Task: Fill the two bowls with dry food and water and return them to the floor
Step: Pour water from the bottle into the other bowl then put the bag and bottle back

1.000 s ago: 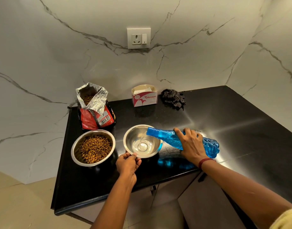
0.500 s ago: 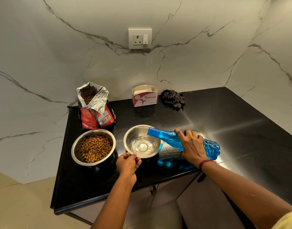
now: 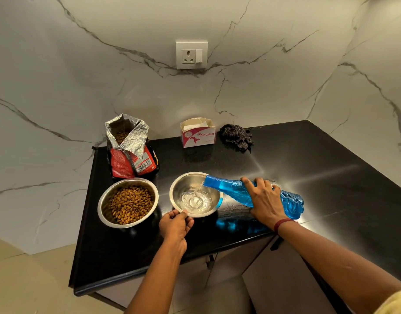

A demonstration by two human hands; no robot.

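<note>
Two steel bowls stand on the black counter (image 3: 308,168). The left bowl (image 3: 104,200) is full of brown dry food. The right bowl (image 3: 208,184) holds a shallow pool of water. My right hand (image 3: 262,200) grips a blue plastic bottle (image 3: 290,201) tipped on its side, its mouth over the right bowl's rim, and a thin stream of water runs into the bowl. My left hand (image 3: 174,225) pinches the near rim of that bowl.
An opened red food bag (image 3: 131,152) with a foil top stands behind the food bowl. A pink and white tissue box (image 3: 198,134) and a dark crumpled cloth (image 3: 237,137) sit by the marble wall. The counter's left edge drops to the floor (image 3: 25,279). Cabinet doors (image 3: 281,279) lie below.
The water pool in the right bowl has widened as the bottle keeps pouring. Both hands have stayed in place.
</note>
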